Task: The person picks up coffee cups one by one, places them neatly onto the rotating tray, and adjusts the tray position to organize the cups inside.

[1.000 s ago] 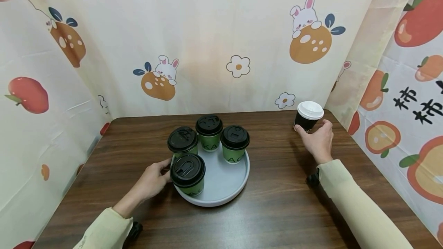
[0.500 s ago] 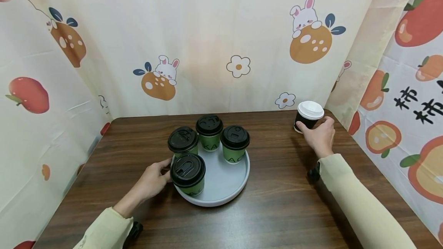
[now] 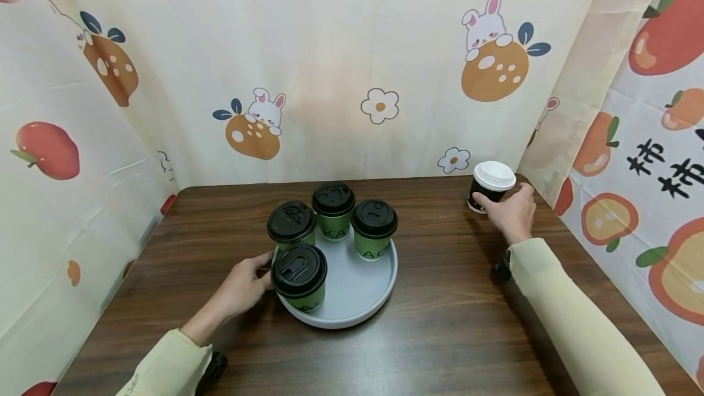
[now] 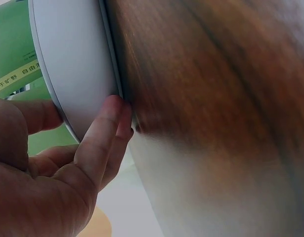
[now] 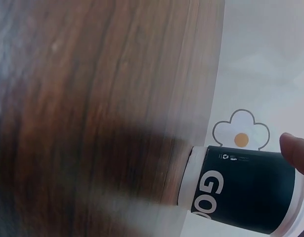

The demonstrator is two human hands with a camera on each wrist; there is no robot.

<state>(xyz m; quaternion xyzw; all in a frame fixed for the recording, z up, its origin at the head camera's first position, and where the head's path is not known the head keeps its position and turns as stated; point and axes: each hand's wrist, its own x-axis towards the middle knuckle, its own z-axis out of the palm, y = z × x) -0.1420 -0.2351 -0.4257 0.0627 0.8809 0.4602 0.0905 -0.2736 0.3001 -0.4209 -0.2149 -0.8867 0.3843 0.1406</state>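
Observation:
A black paper cup [image 3: 486, 193] with a white lid stands at the table's far right corner. My right hand [image 3: 510, 211] wraps round it, thumb on its near side and fingers behind. In the right wrist view one fingertip [image 5: 296, 154] touches the cup [image 5: 245, 197]. A round grey tray [image 3: 357, 301] carries several green cups [image 3: 299, 280] with black lids. My left hand [image 3: 244, 286] holds the tray's left rim beside the nearest green cup. The left wrist view shows fingers [image 4: 105, 133] pressed against the tray's outer wall [image 4: 75, 74], with the thumb at the rim.
The dark wooden table [image 3: 440, 335] is closed in on three sides by cream curtains [image 3: 341, 66] printed with fruit, rabbits and "Juice". The right curtain [image 3: 632, 139] hangs close behind the black cup.
My right hand has slid forward and closed round the black cup. The left hand, tray and green cups have stayed put.

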